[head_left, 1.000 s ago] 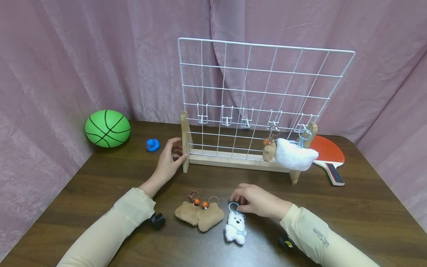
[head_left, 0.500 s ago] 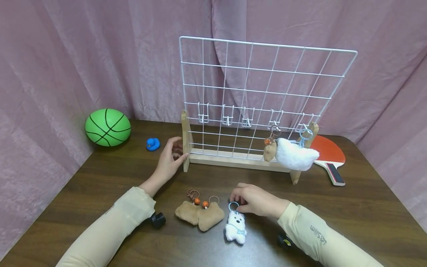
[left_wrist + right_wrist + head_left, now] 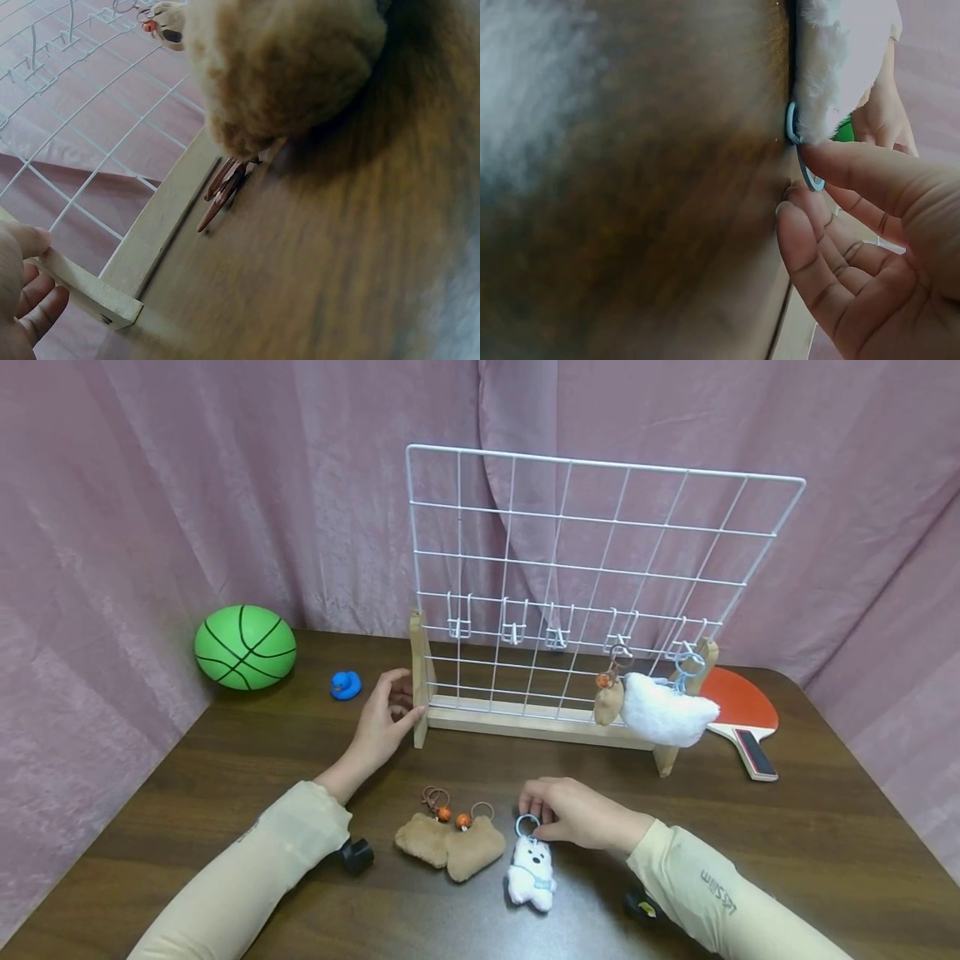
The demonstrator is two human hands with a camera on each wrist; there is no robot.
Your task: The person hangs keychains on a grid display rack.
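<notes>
My left hand (image 3: 381, 718) grips the wooden end post (image 3: 418, 681) of a white wire grid rack (image 3: 600, 514), its thumb in front and fingers behind. Below the rack, my right hand (image 3: 573, 814) is over the table beside a white plush bear keychain (image 3: 531, 872). In the right wrist view the thumb (image 3: 855, 169) is right at the keychain's blue ring (image 3: 814, 180); the other fingers are loosely bent, with a gap to the thumb. Two brown plush keychains (image 3: 474, 850) with orange beads lie left of the bear.
Several white hooks (image 3: 513, 631) line the grid. On its right side hang a small brown plush keychain (image 3: 608, 703) and a white plush (image 3: 666, 710). A red table tennis paddle (image 3: 738, 697) lies behind right. A green ball (image 3: 246, 647) and blue rubber duck (image 3: 346, 685) sit left.
The head view has shifted slightly. Both hands and the keychains stay in nearly the same places.
</notes>
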